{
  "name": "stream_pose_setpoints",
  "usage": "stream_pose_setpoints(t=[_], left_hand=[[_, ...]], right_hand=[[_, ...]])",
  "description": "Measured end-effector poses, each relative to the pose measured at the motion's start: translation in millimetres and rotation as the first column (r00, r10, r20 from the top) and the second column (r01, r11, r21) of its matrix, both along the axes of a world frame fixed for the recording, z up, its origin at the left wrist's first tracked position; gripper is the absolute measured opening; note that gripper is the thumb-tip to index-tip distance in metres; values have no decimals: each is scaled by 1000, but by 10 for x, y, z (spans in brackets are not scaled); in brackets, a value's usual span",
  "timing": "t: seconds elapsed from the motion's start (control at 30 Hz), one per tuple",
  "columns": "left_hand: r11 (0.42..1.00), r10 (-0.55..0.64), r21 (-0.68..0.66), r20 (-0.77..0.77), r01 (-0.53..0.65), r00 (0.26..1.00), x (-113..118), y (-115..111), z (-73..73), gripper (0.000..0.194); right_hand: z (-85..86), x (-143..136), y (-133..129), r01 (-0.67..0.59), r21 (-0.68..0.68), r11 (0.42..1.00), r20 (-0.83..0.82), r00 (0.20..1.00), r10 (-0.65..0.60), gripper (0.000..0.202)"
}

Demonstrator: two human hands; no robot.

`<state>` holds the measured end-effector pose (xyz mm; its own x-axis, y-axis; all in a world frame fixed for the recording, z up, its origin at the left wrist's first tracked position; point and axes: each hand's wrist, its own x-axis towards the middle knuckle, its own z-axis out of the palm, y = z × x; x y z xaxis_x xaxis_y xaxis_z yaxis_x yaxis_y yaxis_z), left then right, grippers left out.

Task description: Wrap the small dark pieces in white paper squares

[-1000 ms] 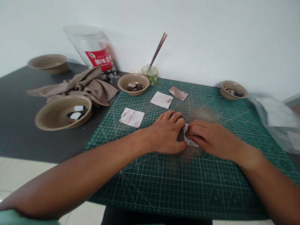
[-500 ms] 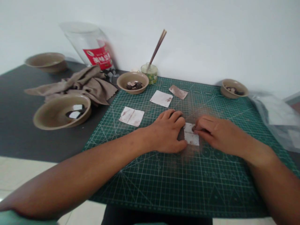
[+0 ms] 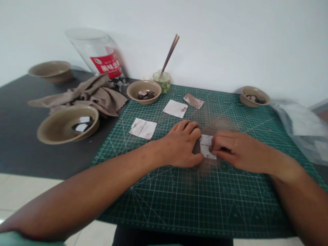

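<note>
My left hand lies with fingers and thumb spread, pressing down the left side of a small white paper piece smeared with brown and creased across the middle. A darker grey-brown patch shows between its thumb and index finger. At the sheet's right side my right hand is closed in a pinch. A small dark brown piece just shows at its fingertips, touching the paper; most of it is hidden. Brown dust is spread over the green cutting mat around both hands.
Smeared paper squares and a brown sheet lie beyond my left hand. Bowls with dark pieces, a bowl with black-and-white pieces, a cloth, a jar, a cup with chopsticks and plastic bags surround the mat.
My right fingertips have moved slightly toward me, down the paper, still pinched. My left hand stays in place on the paper. The whole view has shifted a little.
</note>
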<state>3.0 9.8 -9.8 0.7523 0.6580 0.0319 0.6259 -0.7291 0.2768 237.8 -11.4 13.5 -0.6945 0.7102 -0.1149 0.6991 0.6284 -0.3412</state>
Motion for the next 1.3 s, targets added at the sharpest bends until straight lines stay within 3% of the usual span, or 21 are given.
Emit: stream_pose_setpoints(t=[0.1, 0.23, 0.4, 0.47, 0.63, 0.8, 0.87, 1.0, 1.17, 1.23, 1.3], left_hand=[[1000, -1, 10, 2, 1, 1000, -3, 1, -4, 51], [1000, 3, 13, 4, -3, 1000, -2, 2, -12, 51], [1000, 2, 23, 13, -3, 1000, 3, 0, -20, 52], [1000, 0, 32, 11, 0, 1000, 4, 0, -24, 52], [999, 15, 29, 8, -15, 1000, 5, -4, -31, 53], [1000, -2, 29, 12, 1, 1000, -1, 1, -42, 55], [999, -8, 39, 10, 7, 1000, -3, 5, -45, 55], [999, 7, 38, 7, -7, 1000, -2, 1, -45, 54], [999, -5, 48, 14, 4, 1000, -1, -6, -49, 56], [999, -5, 50, 5, 5, 1000, -1, -6, -46, 56], [999, 4, 46, -5, -4, 1000, 0, -6, -41, 54]], right_hand=[[-64, -104, -15, 17, 57, 998, -50, 999, -15, 13], [-65, -82, 20, 199, 200, 959, 2, 979, -204, 17], [-16, -29, -3, 41, 20, 999, 20, 999, -41, 16], [-58, -67, 5, 30, 45, 999, -16, 999, -29, 16], [-81, -28, 69, 170, 190, 967, 4, 985, -174, 18], [-10, -31, -14, -6, -41, 999, -27, 1000, 5, 16], [-37, -69, -22, -21, -15, 1000, -54, 998, 20, 16], [-77, -22, 36, 134, 140, 981, -14, 991, -133, 19], [-72, -10, 28, -10, -4, 1000, -36, 999, 10, 15], [-93, -53, 28, -13, 64, 998, -63, 998, 18, 16], [-103, -70, 39, 68, 159, 985, -59, 996, -59, 17]])
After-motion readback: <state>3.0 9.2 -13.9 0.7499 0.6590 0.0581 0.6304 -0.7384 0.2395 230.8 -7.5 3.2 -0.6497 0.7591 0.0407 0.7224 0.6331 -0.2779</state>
